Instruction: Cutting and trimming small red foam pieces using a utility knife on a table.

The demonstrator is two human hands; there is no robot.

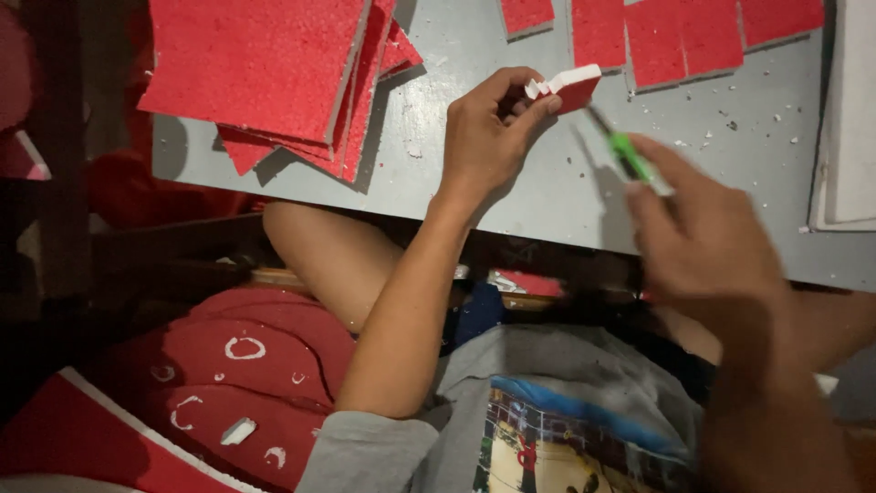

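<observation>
My left hand point(488, 137) grips a small foam piece point(568, 87), red on top with a white edge, held just above the grey table point(511, 196). My right hand point(707, 242), blurred by motion, is closed around a green-handled cutter point(625, 153) whose dark blade tip points up toward the foam piece and sits just below it.
A stack of large red foam sheets point(274, 73) lies at the table's left. Smaller red foam squares point(680, 36) line the far edge. White crumbs dot the table on the right. A white board point(853, 119) rests at the right edge. Red foam scraps with cut-out holes point(228, 383) lie below.
</observation>
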